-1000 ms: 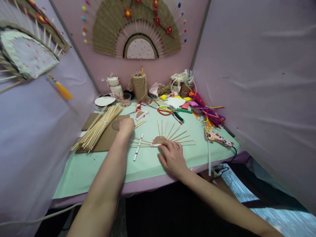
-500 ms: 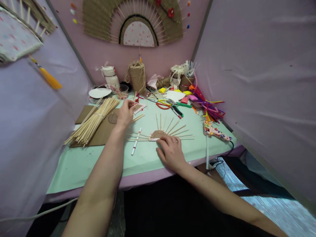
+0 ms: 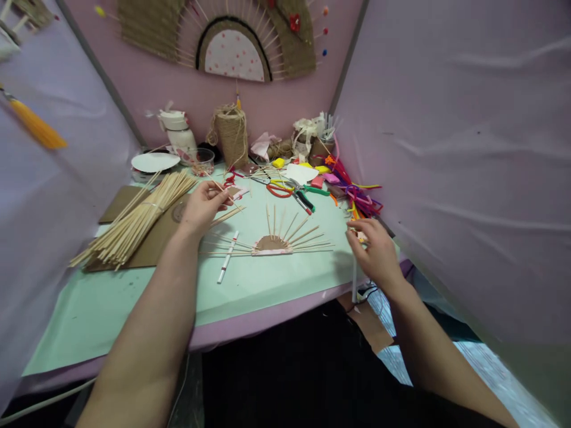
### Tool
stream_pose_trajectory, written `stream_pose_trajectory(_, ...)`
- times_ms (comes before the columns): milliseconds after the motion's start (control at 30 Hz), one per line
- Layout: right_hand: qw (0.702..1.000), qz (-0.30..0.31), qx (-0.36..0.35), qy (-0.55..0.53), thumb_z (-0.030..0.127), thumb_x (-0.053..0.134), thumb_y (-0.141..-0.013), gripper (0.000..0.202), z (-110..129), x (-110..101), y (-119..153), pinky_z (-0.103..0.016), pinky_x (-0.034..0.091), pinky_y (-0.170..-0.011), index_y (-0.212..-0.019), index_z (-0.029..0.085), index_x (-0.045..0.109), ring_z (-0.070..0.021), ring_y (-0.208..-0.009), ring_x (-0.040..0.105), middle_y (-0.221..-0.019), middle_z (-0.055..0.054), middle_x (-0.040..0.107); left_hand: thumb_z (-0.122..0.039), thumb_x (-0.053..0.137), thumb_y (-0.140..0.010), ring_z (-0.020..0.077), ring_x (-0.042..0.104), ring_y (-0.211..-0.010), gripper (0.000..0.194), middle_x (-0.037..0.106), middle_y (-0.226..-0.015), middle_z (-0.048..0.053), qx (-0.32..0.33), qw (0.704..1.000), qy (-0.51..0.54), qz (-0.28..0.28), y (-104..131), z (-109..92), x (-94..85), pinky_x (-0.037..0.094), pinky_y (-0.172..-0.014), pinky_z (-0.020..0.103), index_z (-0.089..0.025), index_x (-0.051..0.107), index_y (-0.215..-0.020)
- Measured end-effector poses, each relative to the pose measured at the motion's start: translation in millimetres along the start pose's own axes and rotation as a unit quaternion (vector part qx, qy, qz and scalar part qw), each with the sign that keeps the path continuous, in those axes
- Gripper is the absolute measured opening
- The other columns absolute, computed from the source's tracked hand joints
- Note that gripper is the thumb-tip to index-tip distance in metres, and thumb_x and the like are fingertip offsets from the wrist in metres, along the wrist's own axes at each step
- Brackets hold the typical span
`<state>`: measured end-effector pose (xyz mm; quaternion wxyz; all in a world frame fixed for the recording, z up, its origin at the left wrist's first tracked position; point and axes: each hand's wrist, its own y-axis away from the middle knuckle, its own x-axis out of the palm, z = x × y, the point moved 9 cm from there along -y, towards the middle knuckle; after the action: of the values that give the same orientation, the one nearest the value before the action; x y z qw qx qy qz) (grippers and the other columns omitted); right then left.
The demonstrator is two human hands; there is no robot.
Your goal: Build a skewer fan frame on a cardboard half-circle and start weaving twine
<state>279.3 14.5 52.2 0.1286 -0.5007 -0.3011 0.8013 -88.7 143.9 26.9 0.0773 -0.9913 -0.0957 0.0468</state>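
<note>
My left hand point(image 3: 207, 205) pinches a thin bamboo stick point(image 3: 232, 201), raised over the left-middle of the table. Below and right of it lies a half-round cardboard piece point(image 3: 272, 242) with a pale strip along its straight edge and several thin sticks fanning out from it. A white marker point(image 3: 228, 257) rests on the left-hand sticks. At the right, my right hand point(image 3: 375, 252) hovers with curved, parted fingers over a flower-patterned glue gun point(image 3: 362, 236), hiding most of it. A translucent glue stick point(image 3: 354, 279) extends below the gun toward the table edge.
A tied bundle of sticks point(image 3: 143, 217) lies on cardboard at the left. Behind stand a white bottle point(image 3: 182, 135), a twine spool point(image 3: 231, 137) and a clear tub point(image 3: 203, 160). Scissors point(image 3: 279, 191), green-handled pliers point(image 3: 306, 195) and coloured pipe cleaners point(image 3: 357, 193) lie toward the back right.
My right hand has left the cardboard fan piece and moved right, over the glue gun. My left hand now shows a stick between its fingers. The view has turned slightly right.
</note>
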Motion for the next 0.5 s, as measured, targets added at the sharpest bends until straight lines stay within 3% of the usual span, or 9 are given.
stream_pose_trajectory(133,0.994,0.022,0.090,0.049,0.037,0.050,-0.088,0.029,-67,-11,8,-0.041,0.048,-0.083,-0.095,0.016,0.067,-0.0273,-0.091,0.062,-0.094,-0.014,0.067,-0.020,0.061,-0.077,0.0106,0.064,-0.061,0.010,0.066,-0.067,0.000,-0.025,0.999,0.021,0.009,2,1,2.3,0.046,-0.056,0.018,-0.019,0.051,-0.078)
stream_pose_trajectory(267,0.986,0.064,0.134,0.079,0.041,0.047,-0.087,0.035,-97,-10,11,-0.039,0.047,-0.082,-0.098,0.016,0.069,-0.0267,-0.089,0.062,-0.095,-0.014,0.068,-0.020,0.061,-0.077,0.0094,0.062,-0.061,0.011,0.064,-0.067,-0.002,-0.018,0.999,0.036,0.000,3,-2,0.7,0.047,-0.059,0.019,-0.019,0.050,-0.078)
stream_pose_trajectory(367,0.968,0.152,0.137,0.143,0.036,0.047,-0.086,0.040,-115,5,10,-0.040,0.045,-0.088,-0.112,0.013,0.066,-0.0298,-0.100,0.060,-0.107,-0.018,0.067,-0.022,0.063,-0.076,0.0092,0.062,-0.062,0.013,0.063,-0.066,-0.002,-0.011,0.999,0.035,0.002,3,-2,-0.3,0.049,-0.062,0.020,-0.019,0.051,-0.079)
stream_pose_trajectory(500,0.921,0.300,0.126,0.216,0.023,0.055,-0.077,0.051,-137,36,18,-0.040,0.044,-0.089,-0.126,0.010,0.060,-0.0327,-0.105,0.060,-0.116,-0.021,0.064,-0.024,0.066,-0.076,0.0095,0.063,-0.061,0.018,0.065,-0.066,-0.001,-0.041,0.999,0.016,0.032,6,3,3.0,0.050,-0.063,0.021,-0.018,0.050,-0.079)
